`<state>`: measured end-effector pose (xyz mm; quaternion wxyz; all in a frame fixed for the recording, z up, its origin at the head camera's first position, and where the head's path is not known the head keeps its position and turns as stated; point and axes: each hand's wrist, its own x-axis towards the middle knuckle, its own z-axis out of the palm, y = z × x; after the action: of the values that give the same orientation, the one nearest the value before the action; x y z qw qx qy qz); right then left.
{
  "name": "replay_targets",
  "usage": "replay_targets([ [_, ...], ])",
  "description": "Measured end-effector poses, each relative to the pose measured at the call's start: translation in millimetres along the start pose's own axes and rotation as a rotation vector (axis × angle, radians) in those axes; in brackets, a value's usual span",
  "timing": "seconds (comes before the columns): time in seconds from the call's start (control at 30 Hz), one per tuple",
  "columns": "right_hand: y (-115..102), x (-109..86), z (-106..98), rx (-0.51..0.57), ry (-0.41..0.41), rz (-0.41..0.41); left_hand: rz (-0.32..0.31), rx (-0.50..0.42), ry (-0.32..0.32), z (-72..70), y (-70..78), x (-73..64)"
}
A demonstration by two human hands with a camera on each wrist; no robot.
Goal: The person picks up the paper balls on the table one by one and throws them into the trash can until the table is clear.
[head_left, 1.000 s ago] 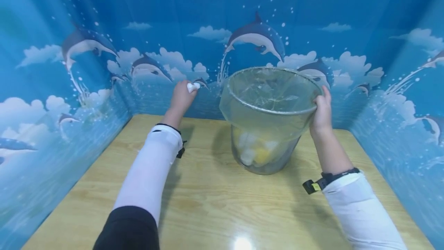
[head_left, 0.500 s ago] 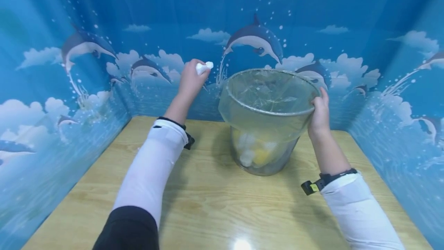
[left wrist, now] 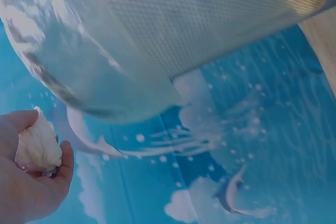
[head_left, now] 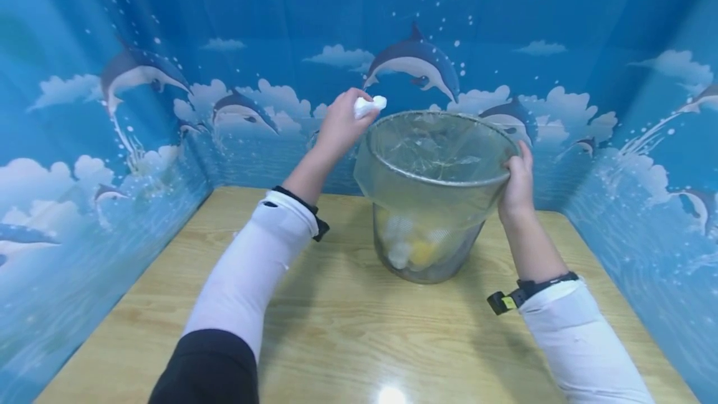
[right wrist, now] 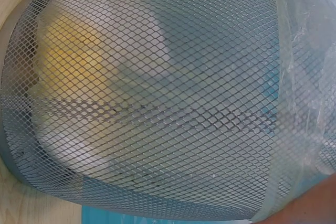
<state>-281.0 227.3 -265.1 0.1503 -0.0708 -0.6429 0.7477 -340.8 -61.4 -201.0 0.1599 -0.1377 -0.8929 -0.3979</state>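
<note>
A wire mesh wastebasket (head_left: 443,229) stands on the wooden table, lined with a clear plastic bag (left wrist: 79,51) folded over its rim. White and yellow crumpled pieces (right wrist: 73,51) show through the mesh near its bottom. My left hand (head_left: 343,122) is raised at the left side of the rim, pinching a crumpled wad of white paper (left wrist: 39,145) between thumb and fingers. On the opposite side, my right hand (head_left: 517,186) grips the rim over the bag, its thumb toward the inside.
A blue curtain (head_left: 269,5) printed with dolphins and clouds encloses the table (head_left: 348,335) at the back and both sides. Each forearm wears a white sleeve (head_left: 252,273) and a black wrist strap.
Holding the white paper wad, my left hand has risen and moved right, from beyond the table's left part to the wastebasket's rim. The right hand and wastebasket stay in place.
</note>
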Motion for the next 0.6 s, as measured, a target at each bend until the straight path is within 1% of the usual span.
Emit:
replay_targets([
  [0.13,0,0.1,0,0.004,0.005,0.001,0.042,0.02,-0.032,5.1,14.6,-0.7],
  [0.23,0,0.5,0,0.006,0.01,-0.002,0.06,0.031,-0.064,9.0,24.7,0.1],
  [0.43,0,0.0,0,0.015,0.011,0.003,0.109,0.075,-0.154,19.2,43.6,-1.4],
  [0.6,1,-0.2,1,0.012,0.011,0.0,0.139,0.11,-0.212,27.1,54.7,-4.3],
])
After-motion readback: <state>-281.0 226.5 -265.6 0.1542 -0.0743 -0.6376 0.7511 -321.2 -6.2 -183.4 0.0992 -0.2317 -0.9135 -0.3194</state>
